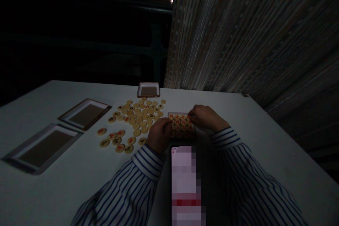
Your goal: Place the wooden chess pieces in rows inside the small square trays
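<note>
A small open box (178, 113) stands in front of me, with rows of round Chinese chess pieces (183, 123) lying in it, red characters up. My left hand (159, 136) is closed at the box's left side, its fingers curled at the edge; the fingertips are partly hidden. At the far right corner, my right hand (208, 116) pinches a Chinese chess piece (188, 117) with thumb and fingers. Left of the box, many loose pieces (143, 116) are spread, some blank side up, others showing red or black characters.
Three shallow open trays or lids lie on the white table (265, 141): one at the back (148, 91), another at the left (86, 113), the third nearer left (43, 148). A lit phone (184, 176) is between my forearms. String curtains (225, 31) hang behind the table.
</note>
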Action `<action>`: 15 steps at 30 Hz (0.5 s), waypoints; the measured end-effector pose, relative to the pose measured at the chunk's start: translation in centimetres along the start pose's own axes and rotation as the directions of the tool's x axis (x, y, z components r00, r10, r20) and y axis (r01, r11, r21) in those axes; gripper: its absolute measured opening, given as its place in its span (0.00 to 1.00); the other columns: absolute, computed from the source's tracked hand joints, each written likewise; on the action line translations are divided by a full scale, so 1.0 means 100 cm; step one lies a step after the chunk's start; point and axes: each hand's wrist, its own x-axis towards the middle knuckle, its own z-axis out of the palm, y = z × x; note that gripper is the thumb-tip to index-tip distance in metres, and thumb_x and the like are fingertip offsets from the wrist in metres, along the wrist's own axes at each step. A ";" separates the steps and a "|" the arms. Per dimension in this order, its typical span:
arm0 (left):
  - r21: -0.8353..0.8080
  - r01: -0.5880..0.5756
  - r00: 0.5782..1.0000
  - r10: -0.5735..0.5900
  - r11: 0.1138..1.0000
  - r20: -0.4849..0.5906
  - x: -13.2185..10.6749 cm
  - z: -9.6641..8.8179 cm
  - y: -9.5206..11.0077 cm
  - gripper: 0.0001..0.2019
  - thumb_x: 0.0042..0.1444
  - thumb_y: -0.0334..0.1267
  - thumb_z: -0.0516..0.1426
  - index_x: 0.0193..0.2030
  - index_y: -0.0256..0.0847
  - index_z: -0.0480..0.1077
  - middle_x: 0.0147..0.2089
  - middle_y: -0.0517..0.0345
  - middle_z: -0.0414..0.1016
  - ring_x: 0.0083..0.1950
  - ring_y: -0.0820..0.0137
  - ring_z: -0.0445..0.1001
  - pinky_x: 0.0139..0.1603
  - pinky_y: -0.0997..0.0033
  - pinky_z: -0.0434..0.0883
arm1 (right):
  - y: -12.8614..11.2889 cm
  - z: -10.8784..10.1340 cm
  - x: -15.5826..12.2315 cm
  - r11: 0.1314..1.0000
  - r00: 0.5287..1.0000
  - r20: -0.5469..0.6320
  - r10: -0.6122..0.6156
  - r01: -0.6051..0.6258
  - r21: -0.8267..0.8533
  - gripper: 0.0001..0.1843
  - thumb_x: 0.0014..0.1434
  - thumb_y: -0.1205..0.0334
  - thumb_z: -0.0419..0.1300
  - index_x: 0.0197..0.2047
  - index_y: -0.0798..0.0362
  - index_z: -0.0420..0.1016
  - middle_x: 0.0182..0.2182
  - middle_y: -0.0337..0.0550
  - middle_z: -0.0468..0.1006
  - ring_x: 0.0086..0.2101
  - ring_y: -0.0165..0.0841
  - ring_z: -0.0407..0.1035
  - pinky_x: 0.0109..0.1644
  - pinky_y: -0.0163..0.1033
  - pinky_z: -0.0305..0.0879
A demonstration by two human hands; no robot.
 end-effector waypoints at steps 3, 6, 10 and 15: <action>0.007 0.001 1.000 -0.001 1.000 0.008 0.000 0.000 0.000 0.09 0.53 0.30 0.51 0.38 0.39 0.71 0.40 0.54 0.75 0.42 0.68 0.72 0.46 0.65 0.70 | 0.001 0.001 0.001 1.000 1.000 0.006 0.000 0.000 0.005 0.16 0.58 0.60 0.50 0.45 0.51 0.75 0.41 0.49 0.74 0.41 0.37 0.67 0.41 0.38 0.58; 0.005 -0.006 1.000 0.006 1.000 -0.004 0.000 0.000 -0.001 0.09 0.53 0.30 0.51 0.37 0.40 0.71 0.39 0.55 0.75 0.42 0.68 0.72 0.46 0.66 0.70 | 0.001 0.002 0.001 1.000 1.000 0.002 0.002 -0.002 0.014 0.16 0.57 0.60 0.51 0.45 0.51 0.75 0.41 0.49 0.74 0.41 0.37 0.67 0.41 0.38 0.58; 0.001 0.001 1.000 -0.001 1.000 -0.009 0.000 0.000 0.000 0.09 0.53 0.30 0.51 0.37 0.41 0.71 0.39 0.55 0.75 0.43 0.69 0.72 0.46 0.66 0.70 | 0.001 0.003 0.001 1.000 1.000 -0.012 -0.002 0.002 0.015 0.15 0.58 0.60 0.51 0.44 0.51 0.75 0.40 0.49 0.74 0.41 0.36 0.67 0.40 0.37 0.58; -0.004 0.002 1.000 -0.002 1.000 -0.008 0.000 0.000 0.000 0.09 0.53 0.30 0.51 0.37 0.40 0.71 0.40 0.55 0.75 0.43 0.69 0.72 0.46 0.66 0.70 | 0.002 0.003 0.002 1.000 1.000 -0.006 -0.001 0.001 0.017 0.15 0.57 0.61 0.51 0.44 0.51 0.75 0.41 0.48 0.74 0.41 0.37 0.67 0.40 0.38 0.58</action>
